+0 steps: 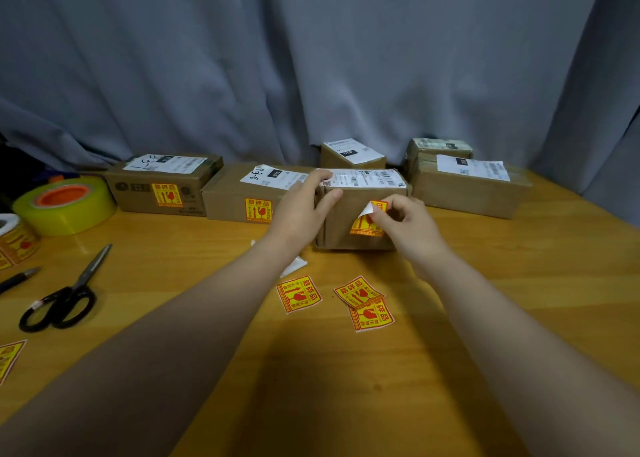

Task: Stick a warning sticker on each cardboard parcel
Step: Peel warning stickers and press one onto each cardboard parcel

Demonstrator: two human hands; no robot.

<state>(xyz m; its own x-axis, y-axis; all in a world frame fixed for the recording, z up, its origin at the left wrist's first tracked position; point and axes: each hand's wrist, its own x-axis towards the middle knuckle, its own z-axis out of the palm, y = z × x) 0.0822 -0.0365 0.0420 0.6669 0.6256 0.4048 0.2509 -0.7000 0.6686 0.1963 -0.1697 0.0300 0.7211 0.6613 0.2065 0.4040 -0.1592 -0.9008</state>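
**Left hand** (pixel 304 203) grasps the upper left edge of the middle parcel (pixel 341 231), with the fingers over its labelled top and the thumb on its front face. **Right hand** (pixel 405 221) pinches the upper part of a warning sticker (pixel 367 227). The sticker's lower part lies against the parcel's front face; its top left corner curls away, white underside showing.

The middle parcel stands on the table (pixel 519 283), forward of the row, its left side just beside the second parcel (pixel 225 203). That parcel and the leftmost parcel (pixel 138 193) each carry a sticker on the front face. The right parcel (pixel 467 193), rear centre parcel (pixel 349 157) and rear right parcel (pixel 436 148) stand near the curtain (pixel 311 58).

A strip of tabletop separates the middle parcel's base from three loose stickers (pixel 298 294), two of them overlapping, which lie between the forearms. Scissors (pixel 65 297), tape roll (pixel 65 203), sticker roll (pixel 14 242) and pen (pixel 17 278) sit along the table's left edge.
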